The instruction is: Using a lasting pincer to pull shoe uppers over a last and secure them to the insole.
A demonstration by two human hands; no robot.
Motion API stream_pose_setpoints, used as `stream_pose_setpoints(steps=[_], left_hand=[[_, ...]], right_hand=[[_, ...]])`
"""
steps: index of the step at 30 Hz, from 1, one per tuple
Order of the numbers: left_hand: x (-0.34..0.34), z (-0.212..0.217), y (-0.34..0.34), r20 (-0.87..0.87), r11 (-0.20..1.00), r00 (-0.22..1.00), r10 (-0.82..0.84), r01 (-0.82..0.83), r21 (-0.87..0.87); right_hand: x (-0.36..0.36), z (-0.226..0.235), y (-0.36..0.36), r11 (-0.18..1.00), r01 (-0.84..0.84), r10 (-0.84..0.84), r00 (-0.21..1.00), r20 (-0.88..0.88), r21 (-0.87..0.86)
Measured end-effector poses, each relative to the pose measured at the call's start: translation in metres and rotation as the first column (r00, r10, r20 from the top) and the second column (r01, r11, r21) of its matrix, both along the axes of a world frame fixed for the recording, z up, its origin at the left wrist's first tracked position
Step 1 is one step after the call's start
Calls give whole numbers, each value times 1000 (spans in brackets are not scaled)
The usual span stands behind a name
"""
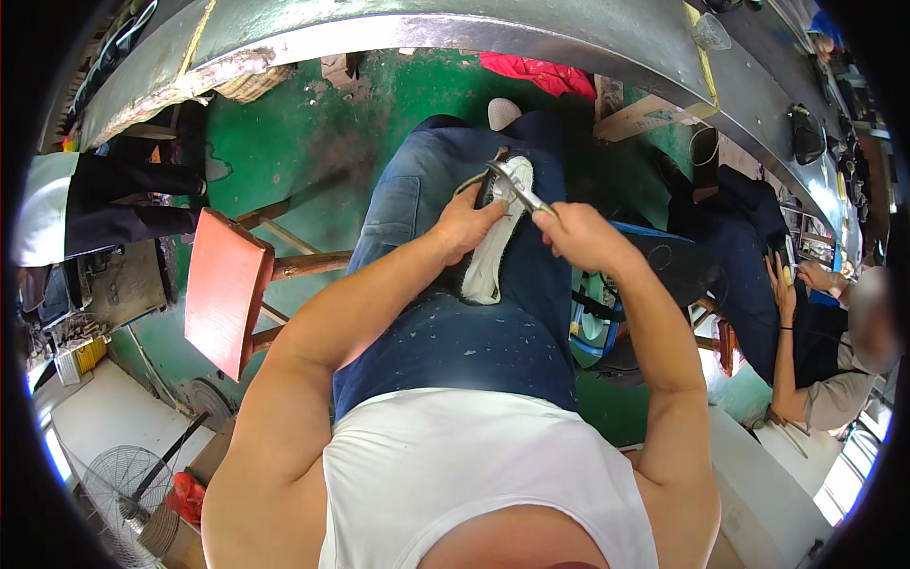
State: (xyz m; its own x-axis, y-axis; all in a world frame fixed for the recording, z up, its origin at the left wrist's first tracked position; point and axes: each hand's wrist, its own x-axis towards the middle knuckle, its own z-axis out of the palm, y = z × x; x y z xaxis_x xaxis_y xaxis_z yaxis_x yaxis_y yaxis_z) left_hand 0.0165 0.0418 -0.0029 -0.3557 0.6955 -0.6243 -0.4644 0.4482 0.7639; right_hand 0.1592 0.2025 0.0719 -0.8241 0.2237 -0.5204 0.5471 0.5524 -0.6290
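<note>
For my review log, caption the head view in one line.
Left hand grips a white-bottomed shoe on the lap; right hand holds a metal tool.

No lettering or numbers can be read.

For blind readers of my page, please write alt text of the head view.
A seated person holds an upturned, white-bottomed shoe on the lap with the left hand and a hammer-like metal tool over it with the right hand. At left: a red stool; at right: another person.
</note>
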Motion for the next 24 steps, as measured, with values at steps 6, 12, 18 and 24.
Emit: stream_pose_setpoints(steps=[6, 12, 18, 24], left_hand=[[-4, 8, 0, 12, 997, 999, -52, 53, -48], [-31, 15, 0, 249, 987, 955, -158, 158, 19], [-34, 3, 1, 299, 977, 934, -197, 213, -22], [-32, 1, 1, 287, 982, 942, -173, 187, -24]], right_hand=[[2, -1, -1, 999, -33, 33, 999, 7, 23], [32, 20, -6, 919, 219, -169, 970, 173, -328], [42, 35, -36, 984, -159, 167, 980, 106, -75], [51, 26, -44, 953, -220, 229, 973, -18, 208]])
